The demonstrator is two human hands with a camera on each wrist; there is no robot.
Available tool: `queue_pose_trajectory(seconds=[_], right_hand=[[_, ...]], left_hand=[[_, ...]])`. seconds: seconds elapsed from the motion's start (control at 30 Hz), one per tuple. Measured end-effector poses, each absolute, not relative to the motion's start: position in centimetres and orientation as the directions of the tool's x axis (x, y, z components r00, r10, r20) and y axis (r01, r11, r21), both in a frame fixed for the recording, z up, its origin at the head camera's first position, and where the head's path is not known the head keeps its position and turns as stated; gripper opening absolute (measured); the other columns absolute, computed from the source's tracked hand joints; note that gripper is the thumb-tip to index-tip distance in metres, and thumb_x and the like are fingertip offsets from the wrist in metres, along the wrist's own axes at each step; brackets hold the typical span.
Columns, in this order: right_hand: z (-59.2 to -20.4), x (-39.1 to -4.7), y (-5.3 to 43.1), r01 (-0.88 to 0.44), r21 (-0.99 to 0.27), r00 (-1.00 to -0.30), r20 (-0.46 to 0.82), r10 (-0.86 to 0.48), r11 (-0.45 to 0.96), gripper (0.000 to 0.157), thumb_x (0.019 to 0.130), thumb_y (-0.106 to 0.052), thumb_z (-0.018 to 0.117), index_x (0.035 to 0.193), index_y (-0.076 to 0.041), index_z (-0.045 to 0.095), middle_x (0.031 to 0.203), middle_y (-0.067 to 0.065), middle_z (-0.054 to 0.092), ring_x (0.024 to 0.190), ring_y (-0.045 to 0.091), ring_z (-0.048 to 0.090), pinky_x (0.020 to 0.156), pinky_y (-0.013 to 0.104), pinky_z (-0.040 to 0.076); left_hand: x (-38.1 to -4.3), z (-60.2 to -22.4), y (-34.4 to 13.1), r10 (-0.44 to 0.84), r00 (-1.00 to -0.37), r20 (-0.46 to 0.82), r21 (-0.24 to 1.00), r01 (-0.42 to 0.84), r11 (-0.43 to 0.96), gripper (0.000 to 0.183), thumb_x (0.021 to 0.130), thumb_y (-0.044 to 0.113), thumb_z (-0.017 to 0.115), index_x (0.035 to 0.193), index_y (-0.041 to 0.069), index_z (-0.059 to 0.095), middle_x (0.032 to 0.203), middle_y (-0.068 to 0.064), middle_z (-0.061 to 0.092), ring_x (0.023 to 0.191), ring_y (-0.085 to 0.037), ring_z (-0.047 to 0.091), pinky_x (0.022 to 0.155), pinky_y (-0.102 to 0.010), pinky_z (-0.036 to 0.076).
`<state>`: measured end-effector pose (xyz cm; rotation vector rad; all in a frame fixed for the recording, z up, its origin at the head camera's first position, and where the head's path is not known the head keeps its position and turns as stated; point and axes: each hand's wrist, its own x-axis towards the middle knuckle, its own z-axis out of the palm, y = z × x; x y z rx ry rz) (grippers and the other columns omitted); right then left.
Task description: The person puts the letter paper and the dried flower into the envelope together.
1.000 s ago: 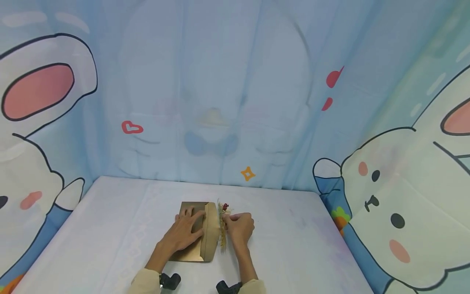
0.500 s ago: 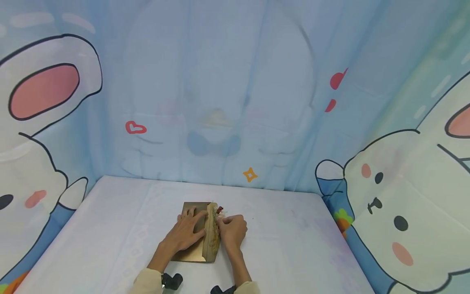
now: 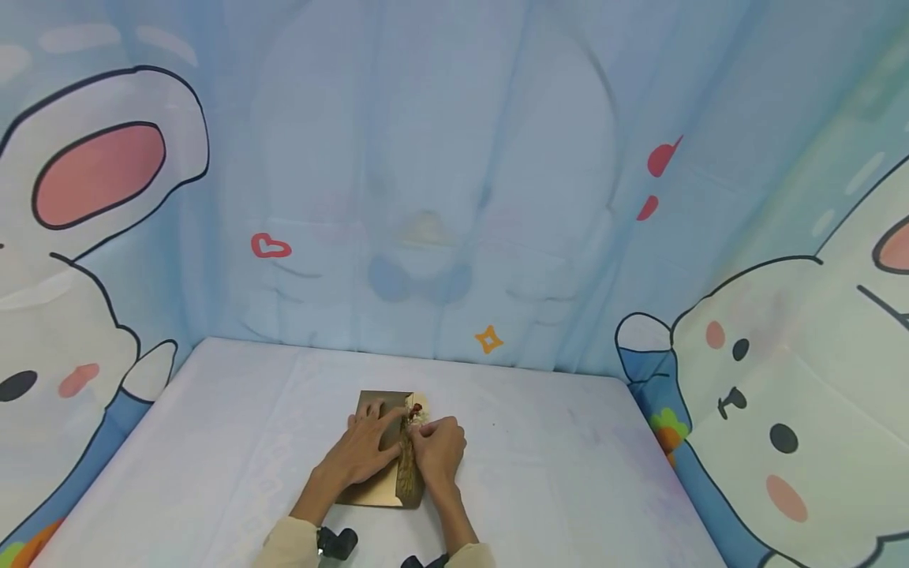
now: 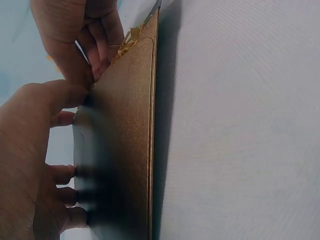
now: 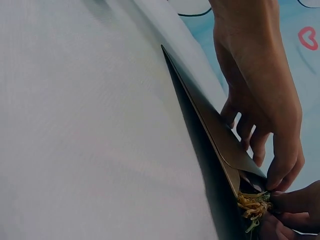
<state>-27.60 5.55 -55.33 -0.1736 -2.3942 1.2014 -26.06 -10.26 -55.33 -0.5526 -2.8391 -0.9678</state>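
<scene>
A gold-brown envelope [image 3: 372, 491] lies on the white table with its flap side to the right. Spread over its face, my left hand [image 3: 364, 451] presses it down, thumb and index near the mouth's edge. My right hand [image 3: 440, 450] pinches a small bunch of dried flowers [image 3: 407, 469] with a dark red bloom at the far end. The bunch lies lengthwise along the mouth, over the flap. In the right wrist view its yellowish dried tips [image 5: 254, 205] show at the envelope's opening, by both hands' fingertips. The left wrist view shows the envelope's edge [image 4: 151, 125] side-on.
A white cloth covers the table [image 3: 568, 473]. Behind it hangs a light blue curtain [image 3: 426, 158] printed with cartoon rabbits. A black wrist camera [image 3: 338, 543] is strapped at the left wrist, and another [image 3: 424, 562] at the right.
My right hand has moved left with the dried flower bunch, from beside the envelope onto its flap at the mouth. The left hand stays on the envelope. The head view has shifted slightly.
</scene>
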Motion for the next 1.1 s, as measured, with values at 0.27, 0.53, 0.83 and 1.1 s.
queue_pose_trajectory(seconds=[0.27,0.53,0.83,1.1], right_hand=[[-54.9,-27.3,5.0,-0.12,-0.804,-0.919,0.313,0.242,0.583,0.017,0.084,0.0,0.09,0.07,0.003,0.081,0.064,0.014,0.076,0.052,0.018,0.067,0.051,0.031,0.057],[-54.4,-27.2,5.7,-0.138,-0.838,-0.968,0.227,0.107,0.528,0.011,0.092,0.0,0.083,0.084,0.008,0.082,0.072,0.016,0.079,0.057,0.017,0.073,0.054,0.026,0.058],[-54.3,-27.8,7.1,-0.209,-0.826,-0.971,0.241,-0.008,0.524,0.026,0.083,0.012,0.084,0.109,0.01,0.081,0.089,0.017,0.079,0.078,0.02,0.075,0.071,0.031,0.064],[-54.7,-27.7,6.9,-0.208,-0.807,-0.977,0.197,-0.079,0.552,0.035,0.085,0.007,0.086,0.12,0.009,0.077,0.099,0.017,0.078,0.084,0.024,0.075,0.074,0.036,0.064]], left_hand=[[-26.1,-55.3,-10.1,0.312,-0.931,0.192,0.577,0.364,0.731,0.059,0.105,0.033,0.068,0.16,0.016,0.054,0.163,-0.034,0.044,0.152,-0.056,0.041,0.12,-0.078,0.033],[-26.1,-55.1,-10.2,0.301,-0.935,0.187,0.579,0.352,0.736,0.059,0.104,0.032,0.068,0.159,0.016,0.055,0.164,-0.034,0.044,0.153,-0.057,0.04,0.121,-0.078,0.031],[-26.5,-55.3,-10.5,0.297,-0.937,0.184,0.579,0.347,0.738,0.061,0.106,0.036,0.068,0.162,0.018,0.052,0.165,-0.034,0.042,0.155,-0.058,0.039,0.123,-0.077,0.031],[-26.7,-55.5,-10.4,0.312,-0.93,0.197,0.585,0.367,0.723,0.06,0.106,0.037,0.068,0.161,0.017,0.054,0.164,-0.035,0.045,0.152,-0.058,0.042,0.12,-0.078,0.034]])
